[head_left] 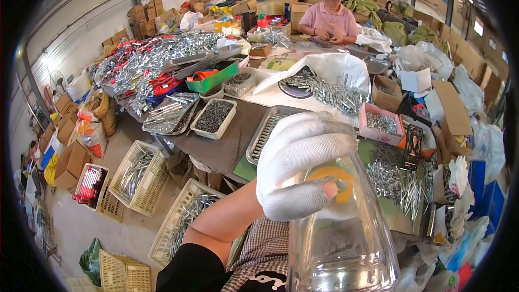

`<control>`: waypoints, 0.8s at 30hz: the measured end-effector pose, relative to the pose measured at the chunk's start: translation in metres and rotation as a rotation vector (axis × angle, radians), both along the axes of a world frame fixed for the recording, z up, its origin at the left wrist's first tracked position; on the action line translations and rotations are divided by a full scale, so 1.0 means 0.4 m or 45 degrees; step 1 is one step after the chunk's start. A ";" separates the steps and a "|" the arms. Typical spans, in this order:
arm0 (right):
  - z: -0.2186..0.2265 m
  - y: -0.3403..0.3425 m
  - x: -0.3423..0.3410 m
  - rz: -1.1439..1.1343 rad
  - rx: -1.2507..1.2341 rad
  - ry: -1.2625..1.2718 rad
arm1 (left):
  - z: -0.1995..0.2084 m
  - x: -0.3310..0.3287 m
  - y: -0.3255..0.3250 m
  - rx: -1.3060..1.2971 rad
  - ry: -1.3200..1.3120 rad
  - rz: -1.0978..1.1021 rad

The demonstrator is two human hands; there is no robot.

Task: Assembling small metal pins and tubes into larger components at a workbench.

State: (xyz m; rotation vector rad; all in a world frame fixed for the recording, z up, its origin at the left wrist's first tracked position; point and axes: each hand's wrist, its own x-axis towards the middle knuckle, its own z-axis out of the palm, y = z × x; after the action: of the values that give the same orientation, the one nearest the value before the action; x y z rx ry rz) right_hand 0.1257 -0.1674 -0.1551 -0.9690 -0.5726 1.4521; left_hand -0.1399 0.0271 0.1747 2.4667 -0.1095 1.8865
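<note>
My left hand (305, 162), in a white knit glove with the thumb tip bare, is closed around a clear see-through container (346, 243). The container is held close in front of me, at the lower middle, its wider part nearest. A yellow-orange ring (344, 190) shows by my thumb; I cannot tell whether it is on the container or behind it. Just beyond the hand lies a metal tray (259, 132) with rows of small metal parts. My right hand is not in view.
Across the table a person in a pink shirt (331, 19) handles something small. A large heap of metal parts (146, 65) covers the far left. Cream plastic crates (157, 184) with metal rods stand at left. A pink box (364, 121) of small parts sits at right.
</note>
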 end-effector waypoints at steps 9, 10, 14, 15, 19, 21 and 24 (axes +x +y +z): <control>0.007 0.003 0.003 -0.047 -0.242 0.715 | 0.009 -0.003 -0.031 -0.328 -0.012 -0.143; -0.002 -0.003 0.001 0.019 -0.044 0.112 | 0.008 -0.002 -0.033 -0.329 -0.012 -0.145; -0.006 -0.010 -0.002 0.073 0.061 -0.467 | -0.003 -0.004 -0.039 -0.301 0.120 0.035; 0.003 -0.011 0.000 0.065 0.052 -0.467 | -0.009 -0.001 -0.041 -0.297 0.154 0.076; 0.037 0.008 -0.014 -0.024 -0.120 0.129 | -0.116 0.009 -0.038 -0.353 0.160 -0.020; 0.020 0.006 -0.003 0.126 0.172 -0.676 | -0.142 0.030 -0.051 -0.401 0.136 -0.066; 0.110 0.032 -0.027 -0.076 -0.311 0.853 | -0.210 0.024 -0.090 -1.502 0.200 -0.490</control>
State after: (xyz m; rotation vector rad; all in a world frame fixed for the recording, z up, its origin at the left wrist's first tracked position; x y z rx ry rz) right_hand 0.1150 -0.1546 -0.1111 -0.6133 0.1254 1.6977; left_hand -0.1301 -0.0089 0.0906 1.5822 0.3882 1.0591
